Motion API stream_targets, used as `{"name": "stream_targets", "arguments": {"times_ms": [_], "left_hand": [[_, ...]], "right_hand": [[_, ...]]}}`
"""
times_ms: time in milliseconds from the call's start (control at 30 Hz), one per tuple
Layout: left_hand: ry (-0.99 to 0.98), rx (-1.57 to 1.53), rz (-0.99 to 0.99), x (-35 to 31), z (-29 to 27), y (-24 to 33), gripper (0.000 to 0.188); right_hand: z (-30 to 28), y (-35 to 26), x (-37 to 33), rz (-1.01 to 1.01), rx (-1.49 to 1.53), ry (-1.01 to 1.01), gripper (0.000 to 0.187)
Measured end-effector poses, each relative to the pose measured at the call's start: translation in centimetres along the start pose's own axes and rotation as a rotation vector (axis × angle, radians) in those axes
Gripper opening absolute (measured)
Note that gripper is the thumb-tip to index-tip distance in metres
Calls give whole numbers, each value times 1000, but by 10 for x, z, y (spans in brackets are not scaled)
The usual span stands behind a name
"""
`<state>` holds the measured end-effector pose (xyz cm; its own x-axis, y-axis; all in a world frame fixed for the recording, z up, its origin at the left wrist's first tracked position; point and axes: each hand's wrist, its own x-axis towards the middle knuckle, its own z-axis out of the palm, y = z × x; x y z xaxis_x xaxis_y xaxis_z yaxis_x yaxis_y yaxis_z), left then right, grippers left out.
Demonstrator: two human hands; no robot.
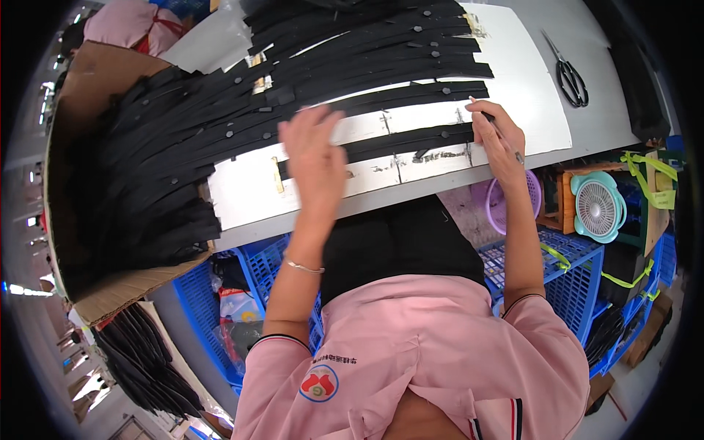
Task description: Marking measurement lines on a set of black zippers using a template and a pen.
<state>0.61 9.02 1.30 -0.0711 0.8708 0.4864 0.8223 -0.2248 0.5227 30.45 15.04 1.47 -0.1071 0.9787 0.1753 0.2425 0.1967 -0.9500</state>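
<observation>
A single black fabric strip (407, 141) lies across the marked white board (528, 88) on the table, a small dark round piece on it. My left hand (314, 158) is over the strip's left part, its fingers smeared by motion, so its grip is unclear. My right hand (501, 139) is at the strip's right end, closed around a slim pen-like tool (519, 158) whose end sticks out behind the fingers. Beyond both hands, several black strips (367, 62) with similar round pieces lie side by side on the board.
A cardboard box (88, 81) full of black strips stands at the left. Black-handled scissors (570, 81) lie at the right. Below the table are blue plastic crates (587, 286), a purple basket (539, 202) and a small teal fan (598, 207).
</observation>
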Motion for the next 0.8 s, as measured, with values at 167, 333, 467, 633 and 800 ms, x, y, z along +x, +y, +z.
{"name": "stream_targets", "arguments": {"times_ms": [167, 333, 467, 633, 800], "left_hand": [[-74, 373, -62, 3, -61, -82, 42], [-85, 356, -91, 11, -82, -108, 24], [-30, 283, -142, 9, -81, -118, 21], [-55, 229, -137, 6, -81, -106, 24], [-33, 200, -165, 12, -86, -113, 22]], "right_hand": [[12, 1, 3, -257, -496, -45, 41], [22, -4, 21, -270, -701, -40, 65], [37, 1, 50, -310, -774, 58, 64], [44, 8, 61, -311, -773, 137, 64], [44, 9, 61, -308, -737, 124, 67]]}}
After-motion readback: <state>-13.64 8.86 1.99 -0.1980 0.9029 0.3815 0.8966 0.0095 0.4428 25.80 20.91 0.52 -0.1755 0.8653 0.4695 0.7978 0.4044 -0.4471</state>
